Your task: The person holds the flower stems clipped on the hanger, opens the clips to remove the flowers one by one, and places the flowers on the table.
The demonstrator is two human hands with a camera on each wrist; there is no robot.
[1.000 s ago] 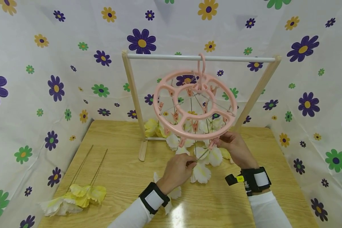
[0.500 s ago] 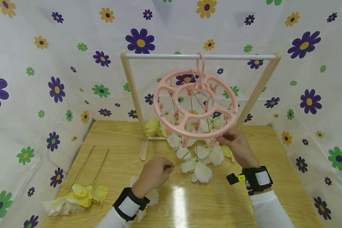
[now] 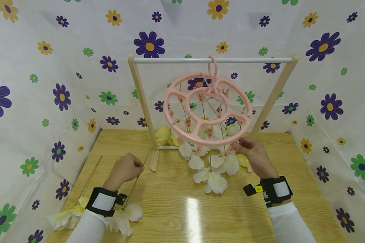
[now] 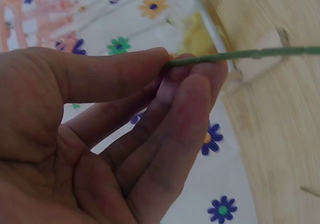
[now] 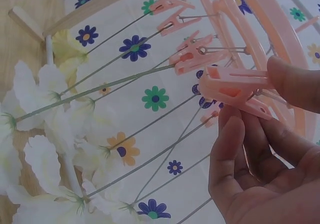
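Observation:
In the head view my left hand (image 3: 126, 168) is at the left of the table, pinching the thin stem of a white artificial flower (image 3: 126, 217). Its petals hang low beside the wrist. The green stem (image 4: 260, 53) lies between thumb and fingertips in the left wrist view. My right hand (image 3: 255, 157) pinches a pink clothespin (image 5: 232, 87) at the front right of a round pink clip hanger (image 3: 208, 142); no stem shows in this clothespin's jaws. White flowers (image 3: 213, 182) dangle by their stems from the hanger's other clips.
The hanger hooks over a white bar (image 3: 170, 60) between wooden posts (image 3: 143, 101). More artificial flowers (image 3: 64, 217) lie at the table's left, partly behind my left arm. A yellow flower (image 3: 162, 135) shows by the left post. Flower-printed cloth (image 3: 176, 30) surrounds the wooden table (image 3: 161, 202).
My left hand has moved left, away from the hanger, carrying the white flower by its stem. My right hand has stayed at the clothespin, which has tilted slightly.

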